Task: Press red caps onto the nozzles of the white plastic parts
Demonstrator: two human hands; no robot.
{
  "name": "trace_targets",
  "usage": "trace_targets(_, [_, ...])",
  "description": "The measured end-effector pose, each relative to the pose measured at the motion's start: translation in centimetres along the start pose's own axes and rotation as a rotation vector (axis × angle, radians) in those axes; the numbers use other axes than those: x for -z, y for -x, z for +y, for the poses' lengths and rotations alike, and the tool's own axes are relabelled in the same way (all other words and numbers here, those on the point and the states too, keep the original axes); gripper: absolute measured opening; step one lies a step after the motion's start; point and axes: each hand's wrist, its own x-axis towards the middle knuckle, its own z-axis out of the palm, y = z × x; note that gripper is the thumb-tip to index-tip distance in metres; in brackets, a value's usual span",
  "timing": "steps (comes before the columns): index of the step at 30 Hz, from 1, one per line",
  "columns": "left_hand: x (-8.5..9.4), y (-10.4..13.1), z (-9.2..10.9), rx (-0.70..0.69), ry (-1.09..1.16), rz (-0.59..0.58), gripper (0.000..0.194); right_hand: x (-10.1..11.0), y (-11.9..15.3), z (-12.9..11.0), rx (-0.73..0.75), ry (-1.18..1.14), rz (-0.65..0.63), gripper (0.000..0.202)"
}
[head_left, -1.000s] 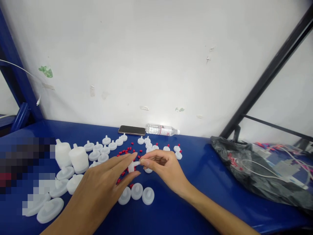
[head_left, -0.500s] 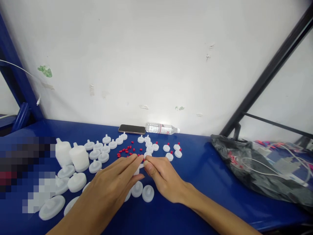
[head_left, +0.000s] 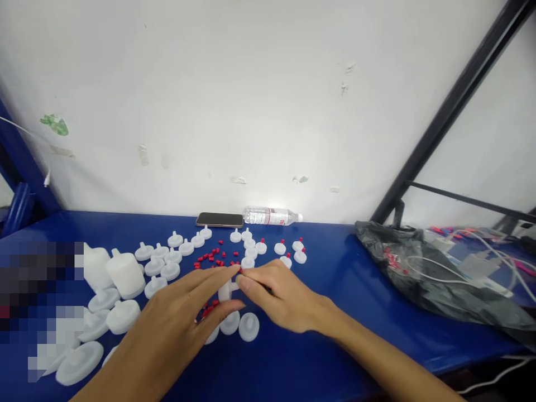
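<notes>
My left hand (head_left: 188,304) has its fingers and thumb around a white plastic disc with a stem (head_left: 225,291), tipped on its side so that the stem points right. My right hand (head_left: 280,296) is closed in a pinch at the end of that stem. A speck of red shows at the meeting fingertips; what the right fingers hold is hidden. Small red caps (head_left: 211,258) lie loose beyond the left hand, and more show under its palm. Similar white discs (head_left: 249,326) lie stem up just in front of the hands.
White discs with red caps on their stems (head_left: 280,247) stand right of the hands. Many uncapped discs (head_left: 170,271) and larger white pieces (head_left: 125,274) cover the left. Behind are a phone (head_left: 220,220) and a bottle (head_left: 272,216). A black plastic bag (head_left: 419,296) lies right.
The view has shifted slightly, so the table things sit further left. More of the white disc and its stem now shows between my hands, and red caps appear under my left palm.
</notes>
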Motion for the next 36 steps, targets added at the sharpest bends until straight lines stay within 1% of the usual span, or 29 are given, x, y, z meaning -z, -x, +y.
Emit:
trace_targets(2, [0.3, -0.1, -0.3, 0.054, -0.025, -0.046, 0.06, 1.5, -0.2, 0.0, -0.057, 0.063, 0.024, 0.047])
trace_targets(4, [0.7, -0.2, -0.5, 0.079, -0.052, -0.076, 0.059, 3.1, -0.2, 0.4, -0.136, 0.173, 0.013, 0.048])
trace_targets(7, [1.4, -0.3, -0.9, 0.057, -0.055, -0.122, 0.055, 5.2, 0.0, 1.4, -0.357, 0.343, -0.127, 0.05])
trace_targets(9, [1.6, -0.3, -1.2, 0.029, -0.045, -0.16, 0.056, 5.9, 0.3, 2.1, -0.501, 0.39, -0.23, 0.054])
trace_targets(11, [1.5, -0.2, -1.4, 0.021, -0.041, -0.193, 0.055, 6.3, 0.5, 2.5, -0.574, 0.407, -0.281, 0.058])
trace_targets(13, [1.2, 0.0, -1.5, 0.024, -0.042, -0.232, 0.052, 6.5, 0.6, 2.4, -0.621, 0.459, -0.254, 0.063])
trace_targets(14, [1.0, 0.1, -1.5, 0.023, -0.044, -0.254, 0.051, 6.5, 0.6, 2.2, -0.633, 0.493, -0.215, 0.066])
trace_targets(16, [0.7, 0.3, -1.5, 0.012, -0.045, -0.293, 0.05, 6.6, 0.6, 1.6, -0.576, 0.488, -0.123, 0.068])
trace_targets(17, [0.7, 0.3, -1.4, 0.001, -0.044, -0.306, 0.05, 6.5, 0.6, 1.2, -0.513, 0.425, -0.1, 0.066])
trace_targets(18, [0.6, 0.3, -1.3, -0.01, -0.044, -0.315, 0.05, 6.3, 0.6, 0.9, -0.444, 0.328, -0.105, 0.062])
trace_targets(20, [0.7, 0.1, -1.1, -0.035, -0.056, -0.304, 0.052, 5.7, 0.5, 0.4, -0.33, 0.137, -0.206, 0.053])
trace_targets(21, [0.8, 0.0, -1.0, -0.05, -0.062, -0.29, 0.053, 5.1, 0.5, 0.2, -0.294, 0.089, -0.273, 0.051])
trace_targets(23, [0.9, -0.2, -0.8, -0.078, -0.067, -0.258, 0.055, 3.9, 0.5, 0.0, -0.232, 0.106, -0.382, 0.052])
trace_targets(24, [1.0, -0.3, -0.7, -0.089, -0.059, -0.241, 0.055, 3.4, 0.4, -0.1, -0.196, 0.143, -0.411, 0.052])
trace_targets(26, [1.1, -0.4, -0.5, -0.091, -0.033, -0.219, 0.053, 2.5, 0.4, -0.1, -0.133, 0.209, -0.424, 0.051])
trace_targets(28, [1.0, -0.3, -0.3, -0.063, -0.003, -0.199, 0.051, 2.2, 0.4, -0.2, -0.088, 0.237, -0.409, 0.045])
trace_targets(30, [1.0, -0.1, -0.1, -0.004, 0.03, -0.19, 0.046, 2.4, 0.4, -0.2, -0.066, 0.209, -0.364, 0.041])
trace_targets(33, [0.9, 0.3, 0.4, 0.115, 0.101, -0.208, 0.041, 3.0, 0.5, -0.3, -0.082, 0.054, -0.232, 0.039])
trace_targets(36, [1.1, 0.2, 0.7, 0.204, 0.159, -0.224, 0.042, 2.9, 0.5, -0.3, -0.083, -0.081, -0.159, 0.039])
